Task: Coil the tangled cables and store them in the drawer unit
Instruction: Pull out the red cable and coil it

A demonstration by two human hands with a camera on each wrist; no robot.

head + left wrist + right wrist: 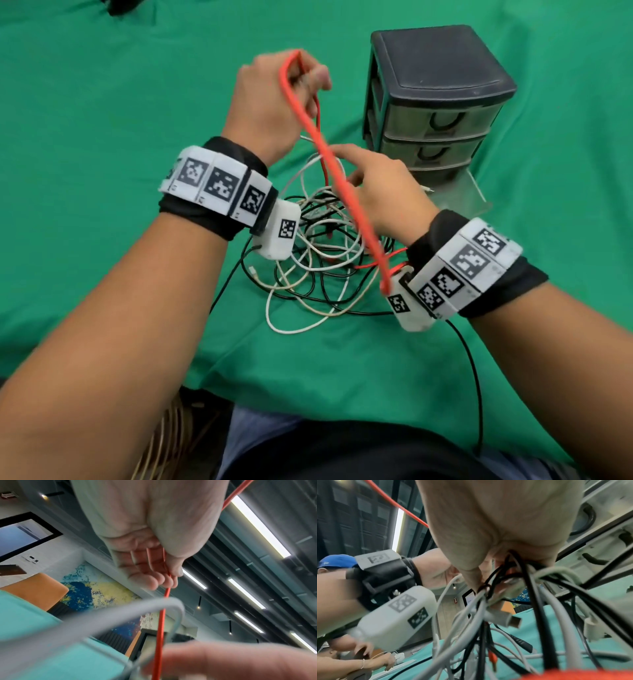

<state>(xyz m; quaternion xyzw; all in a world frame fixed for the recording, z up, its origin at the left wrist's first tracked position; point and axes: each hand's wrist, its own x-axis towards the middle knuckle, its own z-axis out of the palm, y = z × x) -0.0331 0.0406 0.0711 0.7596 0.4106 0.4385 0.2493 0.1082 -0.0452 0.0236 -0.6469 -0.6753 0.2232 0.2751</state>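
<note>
Head view: left hand (270, 102) raised beside drawer unit (435, 102), fingers curled round red cable (339, 185); right hand (380, 192) nearer, gripping tangled cables (318, 260).

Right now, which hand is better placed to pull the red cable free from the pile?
Probably the left hand: it already pinches the red cable raised above the tangle, while the right hand grips the pile's cables.

green tablecloth (102, 137), orange chair (39, 588), wall screen (22, 534), ceiling lights (257, 524)
</note>
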